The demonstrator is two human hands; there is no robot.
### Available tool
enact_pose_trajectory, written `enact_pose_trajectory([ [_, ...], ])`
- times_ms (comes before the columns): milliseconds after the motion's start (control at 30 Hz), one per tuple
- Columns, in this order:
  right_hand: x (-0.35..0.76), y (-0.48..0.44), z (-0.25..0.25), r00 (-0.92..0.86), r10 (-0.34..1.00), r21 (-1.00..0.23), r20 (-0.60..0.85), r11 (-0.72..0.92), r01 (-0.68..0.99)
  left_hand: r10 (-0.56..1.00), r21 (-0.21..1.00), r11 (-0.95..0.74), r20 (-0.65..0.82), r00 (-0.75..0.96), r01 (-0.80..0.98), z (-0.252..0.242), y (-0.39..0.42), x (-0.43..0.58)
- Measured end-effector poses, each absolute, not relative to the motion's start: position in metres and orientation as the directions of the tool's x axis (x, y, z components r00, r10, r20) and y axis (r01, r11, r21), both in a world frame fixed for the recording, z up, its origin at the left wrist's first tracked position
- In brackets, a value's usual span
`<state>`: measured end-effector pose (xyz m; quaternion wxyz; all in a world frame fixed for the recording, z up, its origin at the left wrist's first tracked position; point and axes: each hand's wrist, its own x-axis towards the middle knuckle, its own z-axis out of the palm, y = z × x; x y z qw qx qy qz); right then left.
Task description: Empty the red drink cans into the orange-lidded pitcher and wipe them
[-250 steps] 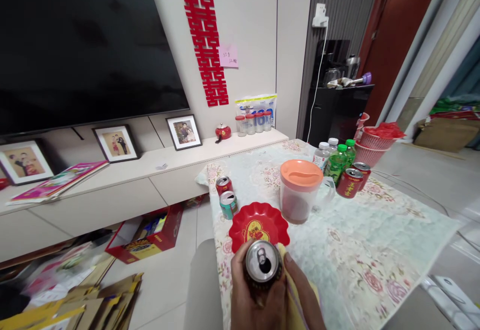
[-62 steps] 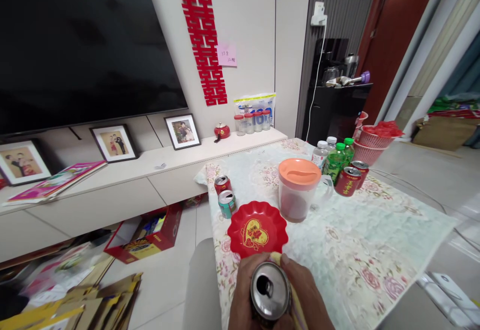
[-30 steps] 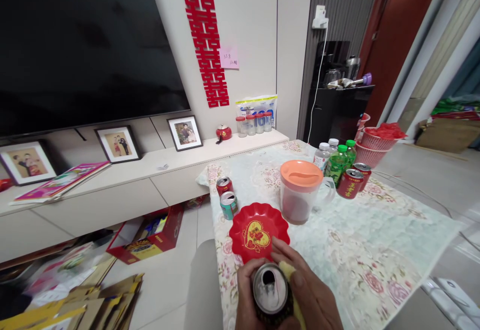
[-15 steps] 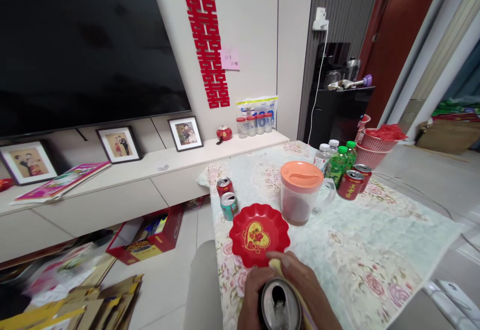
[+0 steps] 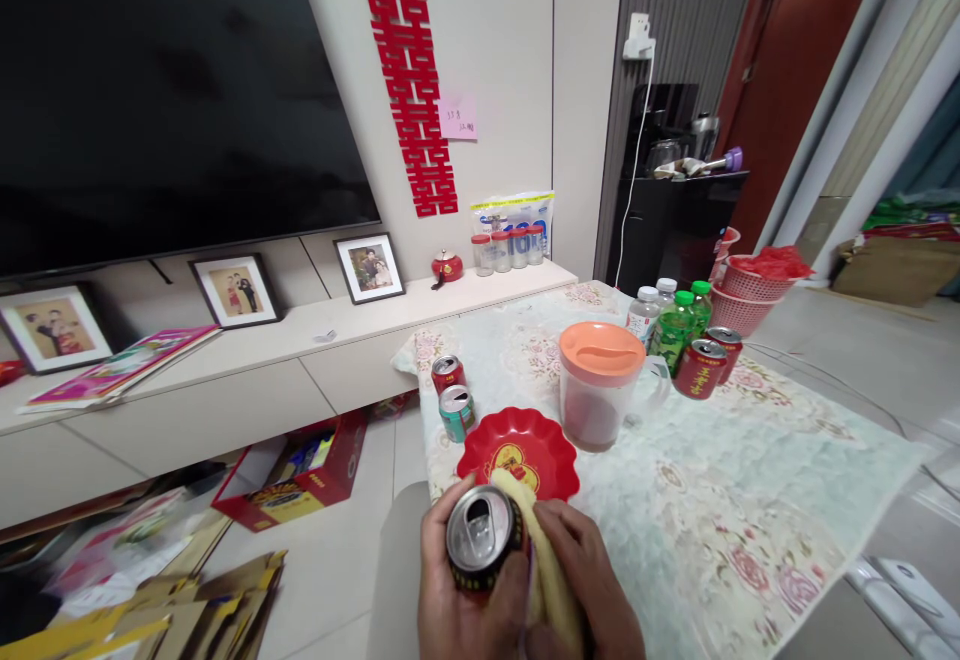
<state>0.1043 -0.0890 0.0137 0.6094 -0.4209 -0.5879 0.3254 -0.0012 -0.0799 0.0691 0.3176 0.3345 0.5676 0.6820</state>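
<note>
An opened black drink can (image 5: pixel 481 530) is gripped in my left hand (image 5: pixel 450 605), its silver top tilted up toward me. My right hand (image 5: pixel 589 570) holds a pale yellow cloth (image 5: pixel 551 590) pressed to the can's right side. Just beyond both hands lies a red scalloped plate (image 5: pixel 551 430) with a yellow heart print, partly covered by the can and cloth. Left of the plate stand a teal can (image 5: pixel 457 415) and a red can (image 5: pixel 448 374), both opened. A clear pitcher (image 5: pixel 596 405) with an orange lid stands behind the plate to the right.
Several bottles (image 5: pixel 675 330) and two red cans (image 5: pixel 701 368) stand at the table's right rear. Pink baskets (image 5: pixel 746 295) are beyond them. A floral cloth covers the table (image 5: pixel 720 470). On the floor at left are a red box (image 5: pixel 300 470) and flattened cardboard (image 5: pixel 202 610).
Both hands have moved up and left with the can, which now overlaps the plate's near edge. More of the yellow cloth shows against the can.
</note>
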Motion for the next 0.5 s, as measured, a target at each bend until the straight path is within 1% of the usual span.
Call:
enact_pose_trajectory([
  [100, 0.103, -0.092, 0.010, 0.045, 0.861, -0.847, 0.506, 0.487, 0.213, 0.829, 0.989, -0.140, 0.094, -0.551, -0.042, 0.080, -0.074, -0.008],
  [167, 0.103, -0.092, 0.009, 0.045, 0.859, -0.843, 0.509, 0.488, 0.225, 0.845, 0.988, -0.141, 0.092, -0.527, -0.055, 0.081, -0.075, -0.005],
  [267, 0.103, -0.090, 0.007, 0.090, 0.884, -0.882, 0.458, 0.439, 0.173, 0.852, 0.987, -0.149, 0.093, -0.515, -0.067, 0.077, -0.080, 0.007],
  [367, 0.102, -0.091, -0.001, 0.178, 0.900, -0.917, 0.398, 0.384, 0.107, 0.866, 0.986, -0.156, 0.107, -0.489, -0.060, 0.072, -0.085, 0.019],
  [433, 0.103, -0.091, -0.006, 0.234, 0.897, -0.927, 0.374, 0.365, 0.083, 0.866, 0.980, -0.197, 0.164, -0.473, -0.021, 0.069, -0.087, 0.022],
  [500, 0.106, -0.088, -0.008, 0.222, 0.922, -0.947, 0.317, 0.319, 0.027, 0.847, 0.965, -0.257, 0.254, -0.466, 0.060, 0.064, -0.087, 0.021],
])
